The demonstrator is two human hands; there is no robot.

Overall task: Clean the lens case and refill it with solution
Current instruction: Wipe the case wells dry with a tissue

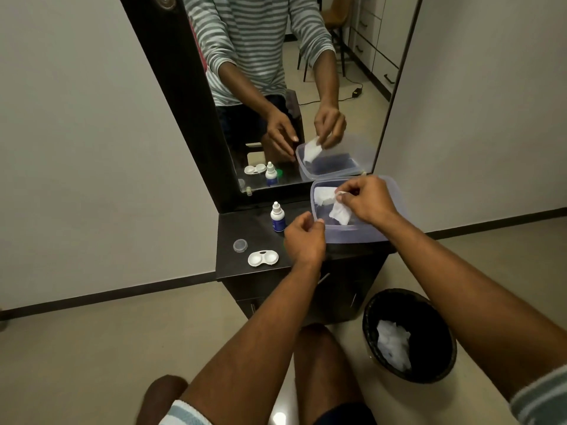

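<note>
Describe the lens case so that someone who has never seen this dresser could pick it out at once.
Start at the dark wooden dresser top below the tall wall mirror. Near its front left edge lies the white plastic lens case, two round open wells joined side by side. The small clear round cap just behind it is single and see-through, and the white dropper bottle with a blue label stands upright farther back.
</note>
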